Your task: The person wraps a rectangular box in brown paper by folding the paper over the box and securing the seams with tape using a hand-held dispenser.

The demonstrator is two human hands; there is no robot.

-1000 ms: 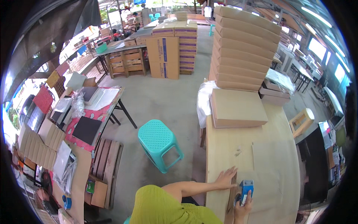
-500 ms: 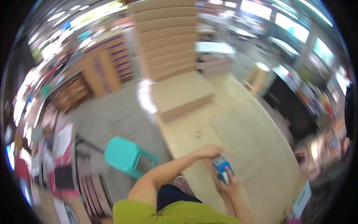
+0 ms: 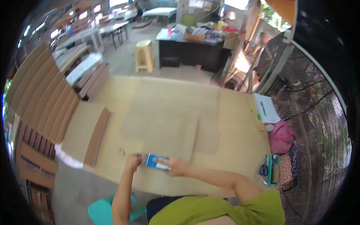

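My right hand [image 3: 177, 167] is wrapped round the right end of a small oblong blue-and-white tool [image 3: 157, 162] with a grey end. Against that grey end, my left hand [image 3: 132, 162] has its fingers closed; what they pinch is too blurred to name. Both hands are above the near edge of a wide pale tabletop [image 3: 240, 131]. Just beyond them lies a flat brown cardboard piece [image 3: 170, 135] with a raised edge on its right side, smeared by motion.
Left of my hands sits a flat carton [image 3: 80, 125], beside a tall stack of cardboard [image 3: 39, 90]. A teal stool [image 3: 101, 210] stands below the near edge. At the right end are a white box [image 3: 266, 108], a pink bag [image 3: 282, 137] and a green basket [image 3: 273, 168] beside scissors [image 3: 264, 170].
My view has swung to the right, so the carton and stack now appear at the left. The blue-and-white tool stays between my hands and now lies nearly level across the view.
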